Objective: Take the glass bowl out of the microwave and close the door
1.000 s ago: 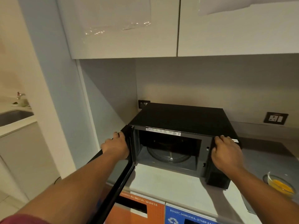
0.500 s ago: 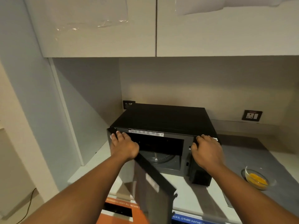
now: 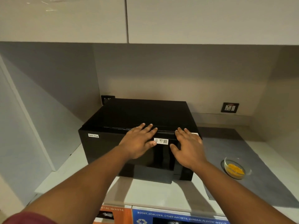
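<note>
The black microwave (image 3: 137,113) stands on the counter against the back wall, and its door (image 3: 106,151) is shut flush with the front. My left hand (image 3: 139,141) lies flat on the upper part of the door, fingers spread and reaching over the top edge. My right hand (image 3: 187,146) rests flat on the front at the right, beside a small white sticker. Neither hand holds anything. The glass bowl (image 3: 234,168) with yellow food in it sits on a grey mat to the right of the microwave.
White wall cupboards (image 3: 145,20) hang above. A wall socket (image 3: 229,107) is at the back right. The grey mat (image 3: 258,159) covers the right of the pale counter (image 3: 145,193). Orange and blue waste-bin labels (image 3: 161,215) show below the counter's front edge.
The door has swung from wide open to shut under my left hand. My right hand slid from the microwave's upper right corner onto its front. The view has shifted left to right.
</note>
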The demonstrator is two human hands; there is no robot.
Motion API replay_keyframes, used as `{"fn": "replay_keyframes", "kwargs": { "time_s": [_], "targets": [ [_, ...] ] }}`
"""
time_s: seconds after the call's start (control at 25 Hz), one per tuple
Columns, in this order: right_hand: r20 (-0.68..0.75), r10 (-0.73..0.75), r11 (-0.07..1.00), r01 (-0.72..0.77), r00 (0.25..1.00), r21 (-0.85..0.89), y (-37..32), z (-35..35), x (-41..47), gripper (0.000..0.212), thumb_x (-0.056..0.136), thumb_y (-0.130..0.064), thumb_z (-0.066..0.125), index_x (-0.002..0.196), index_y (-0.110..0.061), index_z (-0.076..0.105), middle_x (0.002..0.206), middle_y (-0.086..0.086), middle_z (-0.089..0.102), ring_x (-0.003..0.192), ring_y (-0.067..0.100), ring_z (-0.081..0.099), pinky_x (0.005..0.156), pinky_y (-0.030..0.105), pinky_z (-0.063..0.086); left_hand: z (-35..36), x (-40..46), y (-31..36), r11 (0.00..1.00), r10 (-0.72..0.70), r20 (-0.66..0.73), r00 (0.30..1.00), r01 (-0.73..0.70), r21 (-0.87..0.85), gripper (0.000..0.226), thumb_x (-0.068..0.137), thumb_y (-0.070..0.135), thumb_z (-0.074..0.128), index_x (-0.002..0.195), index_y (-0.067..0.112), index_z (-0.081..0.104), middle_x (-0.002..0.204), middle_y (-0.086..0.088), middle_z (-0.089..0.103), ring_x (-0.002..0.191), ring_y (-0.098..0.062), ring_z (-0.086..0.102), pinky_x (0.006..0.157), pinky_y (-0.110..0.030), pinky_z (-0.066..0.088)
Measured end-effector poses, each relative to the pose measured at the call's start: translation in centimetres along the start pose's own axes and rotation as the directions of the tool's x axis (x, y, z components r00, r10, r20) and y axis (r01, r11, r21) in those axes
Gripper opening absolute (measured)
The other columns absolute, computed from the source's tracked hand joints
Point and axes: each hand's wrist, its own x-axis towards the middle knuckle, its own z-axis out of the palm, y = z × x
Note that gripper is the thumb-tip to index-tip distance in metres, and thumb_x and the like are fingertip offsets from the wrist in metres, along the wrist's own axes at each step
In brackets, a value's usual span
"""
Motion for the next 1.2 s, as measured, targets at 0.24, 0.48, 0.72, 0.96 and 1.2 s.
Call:
{"fn": "replay_keyframes", "kwargs": {
  "time_s": [0.24, 0.48, 0.72, 0.96, 1.2],
  "targets": [
    [-0.05, -0.019, 0.993, 0.013, 0.999, -0.118, -0.4, 1.0, 0.2, 0.058, 0.1, -0.042, 0.049, 0.155, -0.028, 0.036, 0.164, -0.003, 0.037, 0.154, 0.022, 0.025, 0.121, 0.045, 0.022, 1.3, 1.0, 0.7, 0.999, 0.031, -0.117, 0.993, -0.032, -0.002, 0.058, 0.106, 0.043, 0.039, 0.16, 0.033, 0.021, 0.171, 0.006, 0.019, 0.158, -0.018, 0.012, 0.125, -0.042, 0.015],
    [-0.089, 0.022, 0.995, -0.03, 0.996, -0.093, -0.9, 1.0, 0.4, 0.054, 0.099, -0.037, 0.055, 0.151, -0.025, 0.045, 0.158, -0.003, 0.047, 0.151, 0.021, 0.033, 0.121, 0.043, 0.025, 1.9, 1.6, 0.7, 0.999, 0.03, -0.174, 0.984, -0.036, -0.032, 0.058, 0.105, 0.04, 0.044, 0.159, 0.03, 0.025, 0.169, 0.005, 0.025, 0.157, -0.016, 0.017, 0.125, -0.038, 0.016],
    [-0.13, 0.034, 0.993, -0.048, 0.991, -0.107, -0.9, 1.6, 0.5, 0.052, 0.097, -0.033, 0.06, 0.147, -0.022, 0.051, 0.153, 0.0, 0.053, 0.147, 0.024, 0.04, 0.118, 0.045, 0.029, 2.5, 1.9, 0.5, 0.998, 0.04, -0.223, 0.974, -0.048, -0.031, 0.057, 0.105, 0.037, 0.046, 0.159, 0.029, 0.029, 0.167, 0.005, 0.03, 0.156, -0.016, 0.022, 0.124, -0.038, 0.019],
    [-0.169, 0.028, 0.995, -0.043, 0.985, -0.085, -0.7, 2.0, 0.7, 0.048, 0.095, -0.031, 0.064, 0.141, -0.019, 0.059, 0.145, 0.004, 0.061, 0.142, 0.027, 0.049, 0.113, 0.047, 0.035, 2.6, 1.9, 0.7, 0.999, 0.023, -0.234, 0.972, -0.033, -0.037, 0.056, 0.105, 0.036, 0.047, 0.158, 0.028, 0.031, 0.166, 0.005, 0.032, 0.155, -0.015, 0.023, 0.123, -0.035, 0.017],
    [-0.069, -0.017, 0.993, 0.009, 0.997, -0.12, -0.6, 0.7, 0.2, 0.056, 0.101, -0.044, 0.046, 0.153, -0.023, 0.041, 0.16, 0.001, 0.045, 0.15, 0.025, 0.034, 0.119, 0.046, 0.027, 1.0, 1.4, 1.3, 0.991, -0.004, -0.126, 0.992, -0.013, -0.133, 0.065, 0.103, 0.016, 0.049, 0.161, 0.025, 0.022, 0.171, 0.003, 0.019, 0.158, -0.018, 0.012, 0.126, -0.037, 0.011]
  ]
}}
